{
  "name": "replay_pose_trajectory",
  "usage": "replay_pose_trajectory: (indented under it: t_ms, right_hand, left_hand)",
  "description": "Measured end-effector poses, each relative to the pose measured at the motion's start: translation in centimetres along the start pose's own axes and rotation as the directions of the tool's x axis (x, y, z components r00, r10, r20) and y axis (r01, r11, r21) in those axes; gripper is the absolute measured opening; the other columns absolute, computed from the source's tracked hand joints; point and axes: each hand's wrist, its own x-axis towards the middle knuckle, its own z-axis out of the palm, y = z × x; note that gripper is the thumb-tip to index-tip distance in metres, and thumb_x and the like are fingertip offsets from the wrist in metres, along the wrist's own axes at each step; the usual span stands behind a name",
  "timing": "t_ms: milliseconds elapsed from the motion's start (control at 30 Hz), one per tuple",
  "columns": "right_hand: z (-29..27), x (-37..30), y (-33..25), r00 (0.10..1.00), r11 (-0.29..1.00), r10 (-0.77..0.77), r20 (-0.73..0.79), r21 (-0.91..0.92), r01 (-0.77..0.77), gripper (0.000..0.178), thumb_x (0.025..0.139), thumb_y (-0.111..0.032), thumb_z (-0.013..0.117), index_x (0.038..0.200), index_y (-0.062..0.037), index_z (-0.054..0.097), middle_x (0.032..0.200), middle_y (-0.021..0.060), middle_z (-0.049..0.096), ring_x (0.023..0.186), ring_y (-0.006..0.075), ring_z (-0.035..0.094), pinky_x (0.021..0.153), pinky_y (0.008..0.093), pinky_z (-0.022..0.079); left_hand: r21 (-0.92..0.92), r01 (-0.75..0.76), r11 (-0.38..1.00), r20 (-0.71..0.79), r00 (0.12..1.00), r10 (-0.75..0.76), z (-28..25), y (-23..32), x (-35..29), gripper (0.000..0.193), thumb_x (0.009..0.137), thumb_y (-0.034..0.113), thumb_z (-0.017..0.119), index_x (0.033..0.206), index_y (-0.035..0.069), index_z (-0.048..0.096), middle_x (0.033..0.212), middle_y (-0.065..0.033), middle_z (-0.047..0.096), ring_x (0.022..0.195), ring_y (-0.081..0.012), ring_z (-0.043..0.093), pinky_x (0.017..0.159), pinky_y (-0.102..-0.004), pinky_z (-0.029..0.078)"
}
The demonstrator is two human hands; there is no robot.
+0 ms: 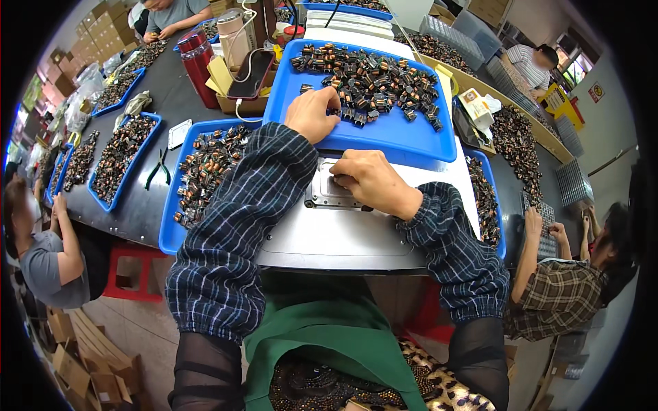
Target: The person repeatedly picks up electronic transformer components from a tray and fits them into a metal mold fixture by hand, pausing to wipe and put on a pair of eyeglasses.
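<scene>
The left hand (314, 113) out far, the right hand (375, 179) close in

On my feed, the broad black table (137, 212) spans most of the view. In its middle I have a flat silver metal panel (329, 240), with a big blue rectangular plastic tray (384, 144) at its far side. A second blue plastic tray, filled with parts (212, 168), lies left of the panel, partly behind the left sleeve.

The left hand is over the big tray's near left corner, fingers bent down at the edge of the pile; I cannot tell whether it grasps a piece. The right hand is curled, thumb and fingers drawn together above a rectangular silver metal block (336, 203) on the panel; whatever is between the fingertips is hidden from me. Smallest are the black-and-copper components (373, 79), heaped mostly across the big tray's far half.
</scene>
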Motion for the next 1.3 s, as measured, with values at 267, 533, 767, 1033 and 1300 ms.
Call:
replay_pose_trajectory:
  t_ms: [267,533,767,1033,1300]
  right_hand:
    - [-2.1,0.2,1.5,0.950,0.787,0.305,0.068,0.543,-0.291,0.011,0.073,0.000,0.055,0.084,0.0023,0.058,0.076,0.0068,0.059,0.065,0.0150,0.059,0.052,0.0248,0.046]
    - [-4.2,1.1,7.5,0.881,0.915,0.383,-0.279,0.249,-0.319,0.023,0.070,-0.007,0.061,0.092,0.0009,0.060,0.077,0.0076,0.059,0.070,0.0146,0.055,0.060,0.0269,0.045]
    - [-2.4,2.1,8.0,0.898,0.943,0.329,-0.291,0.051,-0.329,0.023,0.064,-0.008,0.066,0.084,-0.0008,0.060,0.076,0.0082,0.059,0.066,0.0165,0.055,0.062,0.0284,0.044]
    - [-3.4,2.2,7.6,0.809,0.821,0.540,-0.233,0.357,-0.445,0.020,0.073,-0.011,0.058,0.092,-0.0034,0.057,0.070,0.0028,0.054,0.054,0.0092,0.048,0.044,0.0231,0.037]
    - [-5.8,-0.1,5.7,0.764,0.189,0.645,0.003,0.968,-0.163,0.014,0.079,-0.013,0.054,0.090,-0.0059,0.052,0.068,0.0039,0.052,0.052,0.0060,0.046,0.032,0.0131,0.029]
  left_hand:
    - [-0.003,0.003,1.000,-0.038,0.999,-0.003,0.7,0.4,-0.1,0.016,0.066,0.004,0.061,0.082,0.004,0.055,0.076,-0.0110,0.058,0.075,-0.0272,0.056,0.067,-0.0354,0.044]
    - [-0.358,0.045,0.933,-0.122,0.988,-0.094,-2.4,1.7,-4.2,0.017,0.072,0.001,0.059,0.089,0.002,0.059,0.074,-0.0035,0.056,0.061,-0.0082,0.049,0.059,-0.0205,0.042]
    - [-0.361,0.067,0.930,0.082,0.996,-0.040,-3.3,3.4,-8.2,0.015,0.073,0.000,0.058,0.088,-0.001,0.056,0.077,-0.0046,0.057,0.064,-0.0124,0.052,0.061,-0.0238,0.043]
    - [-0.219,-0.035,0.975,0.153,0.986,0.070,-2.9,4.5,-9.0,0.013,0.071,0.002,0.058,0.084,0.000,0.058,0.076,-0.0108,0.056,0.073,-0.0276,0.055,0.066,-0.0320,0.044]
    - [-0.084,-0.159,0.984,0.221,0.960,0.174,-2.1,4.8,-8.2,0.011,0.071,0.002,0.059,0.082,0.000,0.060,0.076,-0.0120,0.056,0.071,-0.0281,0.055,0.064,-0.0343,0.044]
